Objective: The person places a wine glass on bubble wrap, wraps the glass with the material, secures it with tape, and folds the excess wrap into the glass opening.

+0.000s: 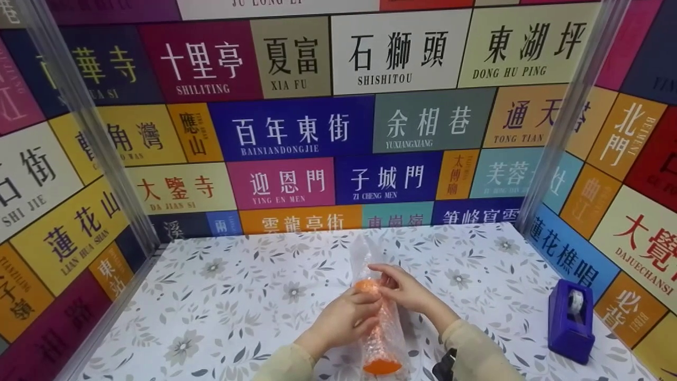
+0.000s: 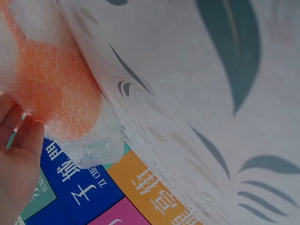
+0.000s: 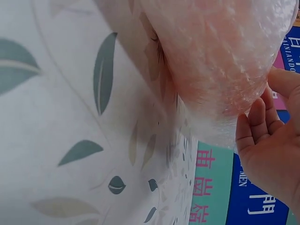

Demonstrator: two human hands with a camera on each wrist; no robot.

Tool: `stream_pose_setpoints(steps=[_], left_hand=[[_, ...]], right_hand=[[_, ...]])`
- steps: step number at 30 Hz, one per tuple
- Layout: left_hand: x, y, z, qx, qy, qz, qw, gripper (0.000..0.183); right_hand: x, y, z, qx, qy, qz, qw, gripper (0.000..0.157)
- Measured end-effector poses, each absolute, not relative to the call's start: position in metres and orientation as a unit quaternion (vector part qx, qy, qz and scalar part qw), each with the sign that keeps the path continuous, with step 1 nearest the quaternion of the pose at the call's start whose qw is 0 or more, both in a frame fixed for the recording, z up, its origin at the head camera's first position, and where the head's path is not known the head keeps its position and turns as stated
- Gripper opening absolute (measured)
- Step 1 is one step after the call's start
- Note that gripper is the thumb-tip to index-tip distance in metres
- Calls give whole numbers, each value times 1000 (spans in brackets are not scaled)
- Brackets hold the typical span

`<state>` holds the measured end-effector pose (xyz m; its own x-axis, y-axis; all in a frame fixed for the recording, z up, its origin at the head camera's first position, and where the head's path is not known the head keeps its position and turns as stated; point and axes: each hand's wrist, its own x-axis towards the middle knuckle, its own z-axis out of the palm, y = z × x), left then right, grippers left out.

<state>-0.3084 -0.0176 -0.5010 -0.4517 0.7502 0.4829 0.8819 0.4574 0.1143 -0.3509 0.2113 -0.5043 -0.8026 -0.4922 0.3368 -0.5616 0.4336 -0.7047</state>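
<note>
An orange cylinder-like object lies on the table, wrapped in clear bubble wrap. Its exact kind is hidden by the wrap, which extends past its far end in a loose tail. My left hand holds the wrapped object from the left, fingers over its upper part; the left wrist view shows fingertips against the bubble wrap. From the far right, my right hand pinches the wrap near the orange object's far end. In the right wrist view, curled fingers of the right hand touch the wrap's edge.
A purple tape dispenser with a roll of tape stands at the table's right side. The table has a white floral cover. Walls printed with colourful sign panels enclose the back and sides, with clear posts at the corners.
</note>
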Motion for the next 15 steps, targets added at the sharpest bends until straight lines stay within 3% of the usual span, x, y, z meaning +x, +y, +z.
stream_pose_setpoints(steps=[15], left_hand=[[-306, -16, -498, -479, -846, -171, 159, 36]], right_hand=[[-343, 214, -504, 292, -856, 424, 43, 48]])
